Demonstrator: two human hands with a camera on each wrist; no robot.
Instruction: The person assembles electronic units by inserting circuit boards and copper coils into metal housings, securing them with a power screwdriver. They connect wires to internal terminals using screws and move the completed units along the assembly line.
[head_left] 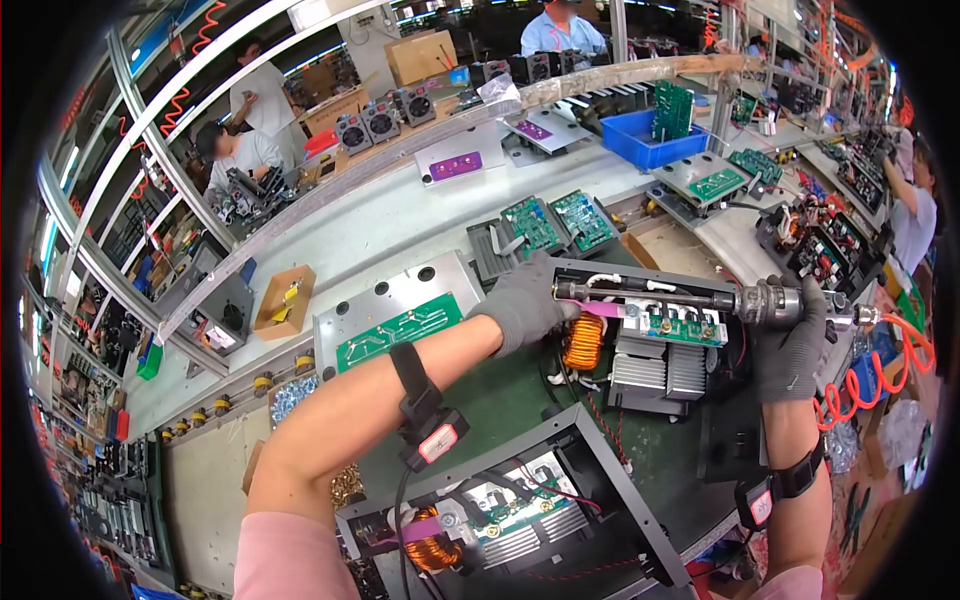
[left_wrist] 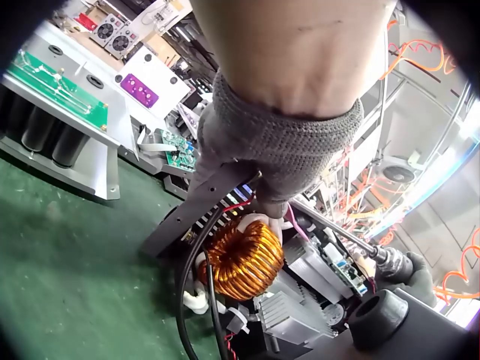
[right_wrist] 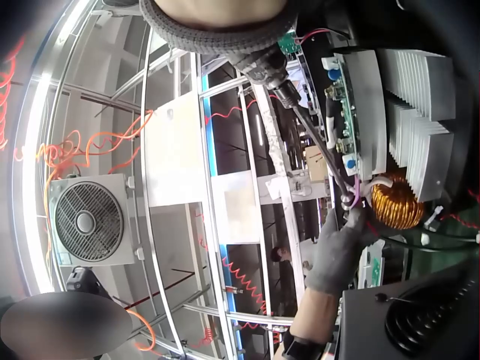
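Note:
My gloved right hand (head_left: 785, 345) grips an air screwdriver (head_left: 772, 303) with a long bit (head_left: 660, 296) that lies level across an open metal case (head_left: 645, 268). At the bit's far end, my gloved left hand (head_left: 525, 305) reaches over the case's end wall (left_wrist: 202, 202). Its thumb and finger pinch the bit's tip (right_wrist: 347, 201), as the right wrist view shows; any screw there is hidden. Just below lies a copper-wound coil (head_left: 583, 342), with a purple strip (head_left: 600, 309) above it. Beside the coil are a green circuit board (head_left: 675, 327) and finned heat sinks (head_left: 655, 375).
A second open case (head_left: 640, 530) with a similar coil stands nearest me. Metal fixtures with a green board (head_left: 400, 330) lie at left. Finned modules (head_left: 535, 225) and a blue bin (head_left: 655, 145) stand behind. An orange coiled hose (head_left: 890, 375) hangs from the screwdriver.

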